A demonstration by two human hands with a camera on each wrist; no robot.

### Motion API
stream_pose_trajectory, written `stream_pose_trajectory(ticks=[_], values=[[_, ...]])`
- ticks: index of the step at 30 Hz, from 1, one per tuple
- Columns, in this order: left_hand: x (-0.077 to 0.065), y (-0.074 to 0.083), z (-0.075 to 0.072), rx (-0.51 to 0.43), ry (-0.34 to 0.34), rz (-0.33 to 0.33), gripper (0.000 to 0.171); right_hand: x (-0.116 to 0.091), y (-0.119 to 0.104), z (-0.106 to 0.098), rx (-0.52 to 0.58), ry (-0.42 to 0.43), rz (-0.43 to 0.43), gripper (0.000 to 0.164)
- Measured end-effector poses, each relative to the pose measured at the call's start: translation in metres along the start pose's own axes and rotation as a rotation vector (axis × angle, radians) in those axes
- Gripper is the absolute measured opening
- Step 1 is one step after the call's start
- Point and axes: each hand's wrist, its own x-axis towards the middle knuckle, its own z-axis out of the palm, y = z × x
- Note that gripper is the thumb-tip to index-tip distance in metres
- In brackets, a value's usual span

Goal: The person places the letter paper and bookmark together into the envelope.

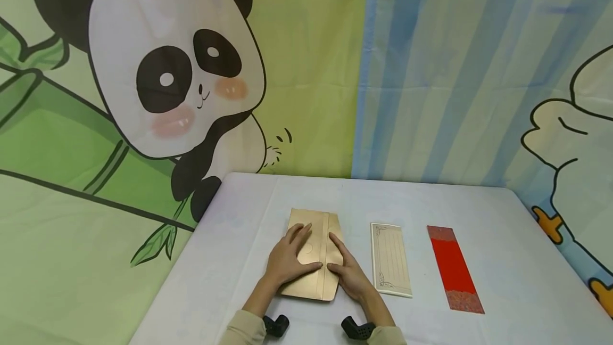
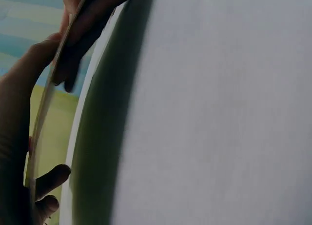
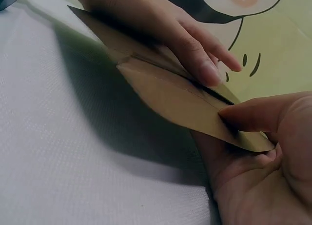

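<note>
A gold-brown paper envelope (image 1: 305, 282), with a long flap strip along its right side, is held by both hands. Shadow beneath it in both wrist views shows it raised off the table. My left hand (image 1: 286, 262) grips its left side, thumb and some fingers across the top face; other fingertips show past the underside in the left wrist view. At the right edge, my right hand (image 1: 354, 280) pinches the flap side (image 3: 170, 108), thumb on the upper face and fingers underneath. The envelope's inside is hidden.
Right of the envelope lies a cream lined paper (image 1: 391, 260) with ornamented corners. Farther right is a red strip (image 1: 456, 268) with patterned ends. Both rest on the white table (image 1: 512, 244). A cartoon panda curtain (image 1: 306, 68) hangs behind the table's back edge.
</note>
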Motion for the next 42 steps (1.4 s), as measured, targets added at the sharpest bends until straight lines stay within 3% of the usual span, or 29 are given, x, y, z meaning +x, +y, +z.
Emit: stream_pose_trajectory(ticks=[6, 19, 36, 42], values=[[-0.003, 0.002, 0.003, 0.090, -0.005, -0.008, 0.096, -0.001, -0.002, 0.001, -0.014, -0.004, 0.012, 0.077], [-0.005, 0.008, 0.006, 0.218, -0.121, -0.085, 0.101, -0.002, 0.000, -0.001, -0.023, -0.018, 0.019, 0.077], [-0.002, 0.017, 0.004, 0.305, -0.097, -0.086, 0.111, 0.000, -0.002, -0.001, -0.050, 0.000, -0.014, 0.077], [-0.003, 0.017, 0.002, 0.296, -0.118, -0.091, 0.110, 0.004, 0.012, -0.008, -0.072, 0.031, -0.016, 0.077]])
